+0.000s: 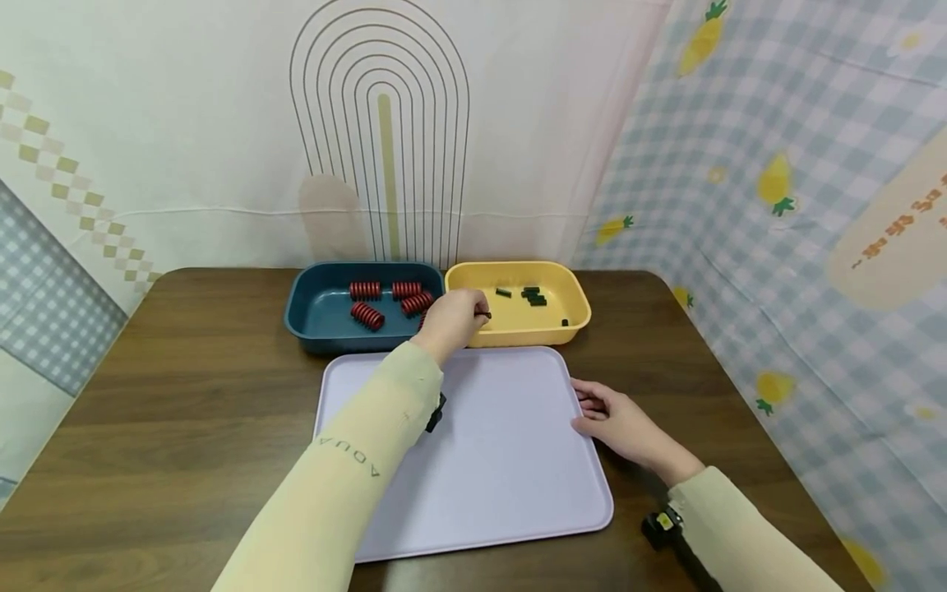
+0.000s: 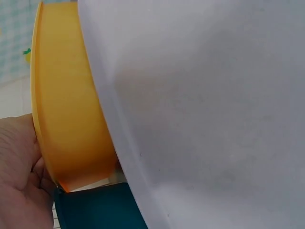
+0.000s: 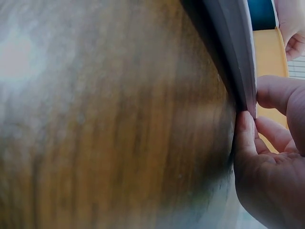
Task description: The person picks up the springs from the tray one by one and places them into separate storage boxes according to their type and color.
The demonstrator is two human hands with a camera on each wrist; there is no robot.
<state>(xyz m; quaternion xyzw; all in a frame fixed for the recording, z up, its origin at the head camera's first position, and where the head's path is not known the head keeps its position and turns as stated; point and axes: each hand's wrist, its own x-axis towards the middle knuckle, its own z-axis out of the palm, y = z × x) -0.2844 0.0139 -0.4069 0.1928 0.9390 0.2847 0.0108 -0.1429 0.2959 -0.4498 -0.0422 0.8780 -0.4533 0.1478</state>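
Observation:
My left hand (image 1: 450, 321) is over the near left corner of the yellow bin (image 1: 518, 337). Its fingertips pinch a small dark piece (image 1: 484, 314), whose kind is too small to make out. Several short dark green cylindrical pieces (image 1: 534, 296) lie in that bin. Beside it, a dark blue bin (image 1: 318, 316) contains several red coil springs (image 1: 367, 316), one partly hidden by the left hand. At the right edge of the pale lilac tray (image 1: 503, 460), my right hand (image 1: 621, 423) grips the rim between thumb (image 3: 274, 91) and fingers.
Both bins stand side by side at the back of the brown wooden table (image 1: 200, 411), just behind the tray. A patterned cloth (image 1: 518, 123) hangs behind the table, and a checked cloth (image 1: 740, 271) borders its right side. My left forearm crosses over the tray.

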